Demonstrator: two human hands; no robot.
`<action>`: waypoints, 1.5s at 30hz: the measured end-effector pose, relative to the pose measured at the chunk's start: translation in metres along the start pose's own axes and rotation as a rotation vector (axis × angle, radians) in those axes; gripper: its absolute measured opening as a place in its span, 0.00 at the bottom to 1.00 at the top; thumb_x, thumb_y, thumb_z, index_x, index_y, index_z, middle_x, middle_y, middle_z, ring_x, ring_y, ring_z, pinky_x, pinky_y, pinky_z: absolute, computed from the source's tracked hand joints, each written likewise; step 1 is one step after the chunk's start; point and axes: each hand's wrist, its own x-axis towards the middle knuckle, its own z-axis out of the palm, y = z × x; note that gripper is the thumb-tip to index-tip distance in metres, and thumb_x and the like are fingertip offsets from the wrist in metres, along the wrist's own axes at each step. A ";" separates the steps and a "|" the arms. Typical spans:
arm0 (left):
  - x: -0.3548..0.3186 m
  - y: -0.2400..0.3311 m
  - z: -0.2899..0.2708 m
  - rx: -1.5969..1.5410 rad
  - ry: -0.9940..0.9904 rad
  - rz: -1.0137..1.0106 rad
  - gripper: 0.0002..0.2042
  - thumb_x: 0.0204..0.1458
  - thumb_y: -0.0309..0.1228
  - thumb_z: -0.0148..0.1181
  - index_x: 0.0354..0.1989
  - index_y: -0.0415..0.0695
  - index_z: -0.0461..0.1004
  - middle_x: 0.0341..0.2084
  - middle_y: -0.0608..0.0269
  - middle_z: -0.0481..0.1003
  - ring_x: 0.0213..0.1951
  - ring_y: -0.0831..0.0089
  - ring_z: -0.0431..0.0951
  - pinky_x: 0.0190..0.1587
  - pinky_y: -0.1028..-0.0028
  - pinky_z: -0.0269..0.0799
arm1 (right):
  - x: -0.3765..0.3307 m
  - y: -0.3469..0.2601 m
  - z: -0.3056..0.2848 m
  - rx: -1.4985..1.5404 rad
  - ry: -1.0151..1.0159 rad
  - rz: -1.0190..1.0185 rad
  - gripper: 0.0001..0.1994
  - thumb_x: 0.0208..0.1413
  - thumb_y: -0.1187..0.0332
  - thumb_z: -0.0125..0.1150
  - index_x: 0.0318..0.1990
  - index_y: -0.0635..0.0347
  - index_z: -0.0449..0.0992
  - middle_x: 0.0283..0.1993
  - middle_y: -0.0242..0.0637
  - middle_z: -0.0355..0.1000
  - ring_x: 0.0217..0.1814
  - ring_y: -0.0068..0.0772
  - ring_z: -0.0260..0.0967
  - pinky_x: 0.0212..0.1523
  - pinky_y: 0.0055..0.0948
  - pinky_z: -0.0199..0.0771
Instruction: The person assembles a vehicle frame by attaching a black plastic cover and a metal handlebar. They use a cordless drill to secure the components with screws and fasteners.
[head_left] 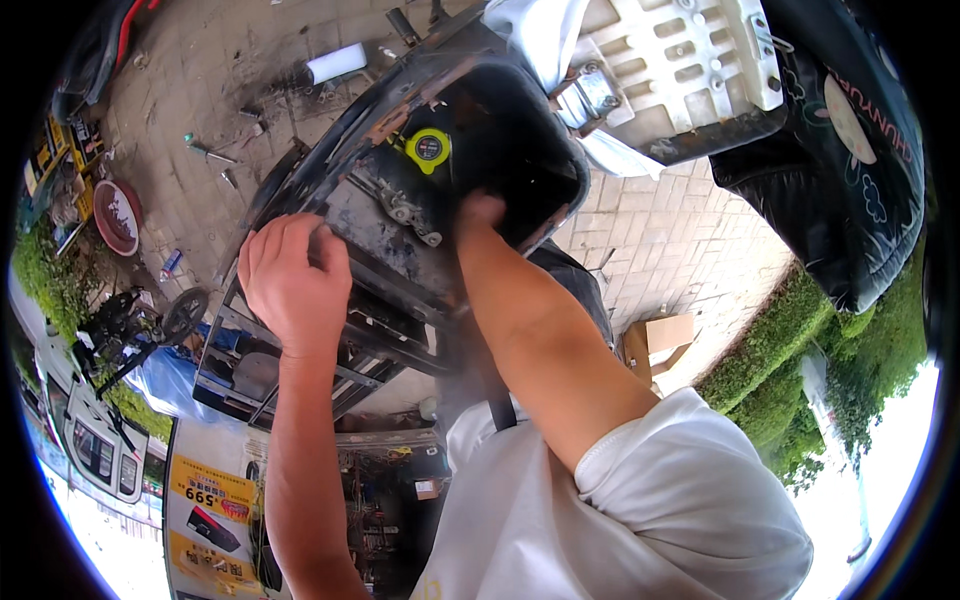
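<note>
My right hand [483, 212] reaches down into a dark open compartment [572, 150] of a black vehicle body; shadow and blur hide its fingers. A yellow-green tape measure [428, 150] lies inside, farther in and left of that hand. Between my hands sits a greasy metal latch mechanism [405, 212] on a dirty plate. My left hand [298, 275] rests on the black frame [345, 135] at the left side, its fingers bent over the edge. Beyond the compartment stands a raised seat with a ribbed pale underside [680, 70] and a metal hinge [590, 98].
White sheeting [540, 25] hangs by the hinge. A screwdriver [208, 150], a white block [337, 63] and a red basin [118, 217] lie on the paving at left. A black padded cover [850, 170] hangs at right; a cardboard box [660, 340] stands below it.
</note>
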 end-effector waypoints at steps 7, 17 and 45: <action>0.000 -0.001 0.002 0.027 0.007 0.015 0.05 0.42 0.27 0.60 0.29 0.47 0.76 0.31 0.65 0.77 0.37 0.65 0.76 0.54 0.62 0.65 | 0.046 -0.020 0.015 -0.261 -0.070 -0.235 0.17 0.60 0.58 0.48 0.50 0.53 0.76 0.58 0.37 0.69 0.57 0.33 0.68 0.48 0.37 0.69; -0.001 -0.003 0.003 -0.006 0.013 0.007 0.05 0.42 0.27 0.60 0.29 0.46 0.75 0.30 0.66 0.77 0.39 0.66 0.76 0.53 0.62 0.65 | 0.067 -0.025 0.021 -0.453 -0.064 -0.338 0.18 0.61 0.58 0.46 0.53 0.54 0.73 0.60 0.38 0.66 0.60 0.34 0.64 0.53 0.36 0.64; 0.000 -0.004 -0.001 -0.037 -0.017 0.006 0.05 0.45 0.27 0.60 0.31 0.46 0.75 0.33 0.65 0.78 0.40 0.63 0.76 0.55 0.60 0.64 | 0.088 -0.016 0.026 -0.311 -0.122 -0.383 0.23 0.62 0.59 0.39 0.62 0.57 0.64 0.66 0.40 0.58 0.69 0.34 0.53 0.67 0.33 0.49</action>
